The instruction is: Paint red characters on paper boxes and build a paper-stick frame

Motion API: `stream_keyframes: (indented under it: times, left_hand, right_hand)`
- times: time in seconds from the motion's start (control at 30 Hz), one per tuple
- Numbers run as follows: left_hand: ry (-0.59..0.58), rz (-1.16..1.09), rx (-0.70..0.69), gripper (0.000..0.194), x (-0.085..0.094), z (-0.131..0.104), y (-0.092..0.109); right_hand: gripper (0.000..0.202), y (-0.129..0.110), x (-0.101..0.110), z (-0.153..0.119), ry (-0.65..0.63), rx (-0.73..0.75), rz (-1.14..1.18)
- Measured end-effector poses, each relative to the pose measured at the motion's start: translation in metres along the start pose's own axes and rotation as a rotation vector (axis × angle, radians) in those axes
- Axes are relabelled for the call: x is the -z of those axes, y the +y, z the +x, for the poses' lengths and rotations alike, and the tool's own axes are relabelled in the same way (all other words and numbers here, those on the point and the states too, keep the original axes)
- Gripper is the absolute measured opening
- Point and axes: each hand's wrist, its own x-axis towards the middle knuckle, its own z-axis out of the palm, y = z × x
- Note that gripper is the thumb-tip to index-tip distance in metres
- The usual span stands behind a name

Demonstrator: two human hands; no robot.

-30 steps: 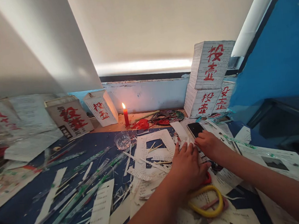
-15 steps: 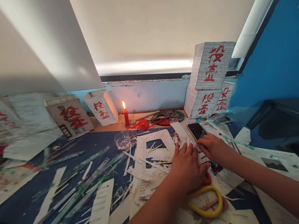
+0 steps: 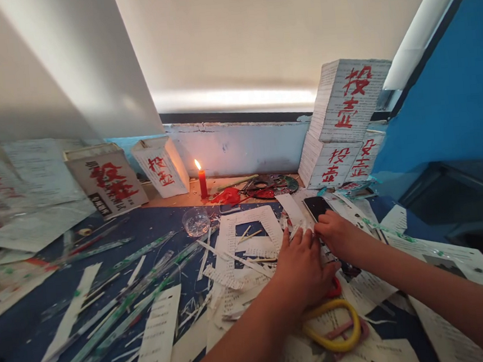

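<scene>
My left hand (image 3: 303, 267) lies palm down on loose scraps of printed paper, its fingers stretched forward and slightly apart. Just right of its fingertips, my right hand (image 3: 339, 233) is closed in a pinch; whatever its fingers hold is hidden. A dark phone (image 3: 316, 205) lies right beyond the right hand. Scissors with yellow handles (image 3: 337, 346) rest near my left wrist, and a red handle loop (image 3: 334, 289) shows beneath the left hand. Left of my fingers is a paper piece with a cut-out window (image 3: 224, 233), with thin sticks and strips across it.
A lit red candle (image 3: 202, 184) stands at the back, close to a white paper box (image 3: 162, 168). More boxes are stacked at the right (image 3: 347, 101). A clear round dish (image 3: 196, 222), plastic strips (image 3: 122, 315) and paper cuttings cover the blue table (image 3: 14, 341).
The view has shifted slightly. My right hand has edged a little toward the phone, its fingers still pinched. My left hand stays flat on the paper.
</scene>
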Motion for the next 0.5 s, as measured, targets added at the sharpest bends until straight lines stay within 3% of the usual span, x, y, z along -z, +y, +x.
stream_keyframes:
  times: [0.5]
  left_hand:
    - [0.012, 0.067, -0.007, 0.070, 0.0003, 0.0002, 0.0027]
  right_hand:
    - [0.023, -0.0002, -0.0016, 0.0015, 0.016, -0.014, -0.050]
